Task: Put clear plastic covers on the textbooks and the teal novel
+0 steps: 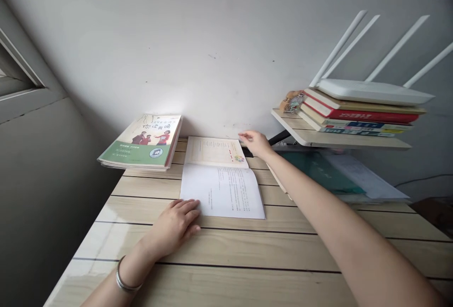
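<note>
An open book (222, 189) lies on the slatted table with its fold running crosswise. The near page shows columns of print, and the far page is cream with a small coloured picture. My left hand (177, 222) rests flat at the near left corner of the book, its fingers stretched out and the tips on the page. Beyond the fold, my right hand (257, 144) reaches to the far right corner of the cream page. Its fingers are bent together beside that corner; whether paper is between them is too small to tell.
A stack of books (141, 141) with a green and white cover stands at the back left. On the right, a raised shelf (339, 140) carries more books (368, 114), a small ornament (292, 101) and a white router (375, 90). Beneath it lies a green folder (318, 172).
</note>
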{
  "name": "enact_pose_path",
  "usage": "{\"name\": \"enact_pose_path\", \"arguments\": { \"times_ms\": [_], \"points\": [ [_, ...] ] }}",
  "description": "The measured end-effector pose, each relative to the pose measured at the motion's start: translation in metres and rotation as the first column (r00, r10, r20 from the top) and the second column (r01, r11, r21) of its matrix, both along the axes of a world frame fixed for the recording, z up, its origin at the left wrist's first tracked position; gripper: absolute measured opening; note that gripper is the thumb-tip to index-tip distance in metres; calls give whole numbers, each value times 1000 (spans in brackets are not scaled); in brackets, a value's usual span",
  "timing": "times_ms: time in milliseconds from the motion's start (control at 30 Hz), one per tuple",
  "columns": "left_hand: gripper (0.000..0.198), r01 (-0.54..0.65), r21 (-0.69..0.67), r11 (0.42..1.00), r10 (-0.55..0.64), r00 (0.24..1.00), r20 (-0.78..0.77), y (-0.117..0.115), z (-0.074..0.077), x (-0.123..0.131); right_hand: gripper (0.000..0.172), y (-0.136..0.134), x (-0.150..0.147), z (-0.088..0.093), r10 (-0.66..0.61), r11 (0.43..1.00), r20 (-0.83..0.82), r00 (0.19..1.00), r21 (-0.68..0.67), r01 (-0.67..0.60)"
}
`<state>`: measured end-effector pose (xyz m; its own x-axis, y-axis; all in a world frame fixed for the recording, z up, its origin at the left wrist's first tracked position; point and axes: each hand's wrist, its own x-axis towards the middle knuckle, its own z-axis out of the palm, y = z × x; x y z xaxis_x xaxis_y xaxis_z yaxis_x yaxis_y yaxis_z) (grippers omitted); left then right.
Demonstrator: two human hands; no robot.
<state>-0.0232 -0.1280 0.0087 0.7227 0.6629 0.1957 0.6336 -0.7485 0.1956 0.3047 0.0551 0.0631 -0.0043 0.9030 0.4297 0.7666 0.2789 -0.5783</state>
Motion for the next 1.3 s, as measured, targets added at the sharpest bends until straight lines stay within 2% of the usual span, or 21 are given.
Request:
{"name": "enact_pose_path", "arguments": {
  "times_ms": [100, 167, 233, 333, 467, 667, 800, 933, 1100, 1300],
  "points": [
    [29, 3, -23, 1000, -2, 999, 40, -2, 6, -4, 25, -47, -1, -12, 281, 959, 108, 954, 6, -283],
    [29, 5, -24, 1000, -3, 997, 75, -1, 5, -6, 31, -83, 2, -23, 384, 919, 219, 897, 5, -395],
    [28, 15, -28, 1000, -12, 994, 109, 1, 3, -9, 35, -120, 7, -36, 419, 897, 308, 854, 3, -441],
    [28, 36, -41, 999, -31, 993, 117, 4, 0, -13, 31, -173, 14, -53, 424, 887, 416, 804, -14, -461],
    [34, 65, -8, 998, -64, 997, 53, 4, 1, -13, 39, -219, 18, -68, 402, 876, 553, 730, 1, -483],
    [24, 71, 86, 994, -71, 997, -8, -3, 3, -3, 33, -230, 17, -74, 303, 859, 687, 661, 103, -502],
    [21, 88, 137, 987, -91, 996, 15, -7, 1, 1, 32, -231, 16, -75, 280, 858, 687, 671, 134, -496],
    [19, 80, 133, 988, -79, 997, -12, -9, 4, 4, 31, -235, 13, -74, 252, 864, 699, 669, 148, -480],
    [22, 68, 145, 987, -69, 998, 1, -10, 7, 6, 30, -238, 6, -67, 297, 853, 686, 665, 122, -507],
    [25, 39, 175, 984, -46, 998, 34, -6, -3, 4, 39, -237, -1, -67, 301, 856, 663, 685, 130, -501]
  ]
}}
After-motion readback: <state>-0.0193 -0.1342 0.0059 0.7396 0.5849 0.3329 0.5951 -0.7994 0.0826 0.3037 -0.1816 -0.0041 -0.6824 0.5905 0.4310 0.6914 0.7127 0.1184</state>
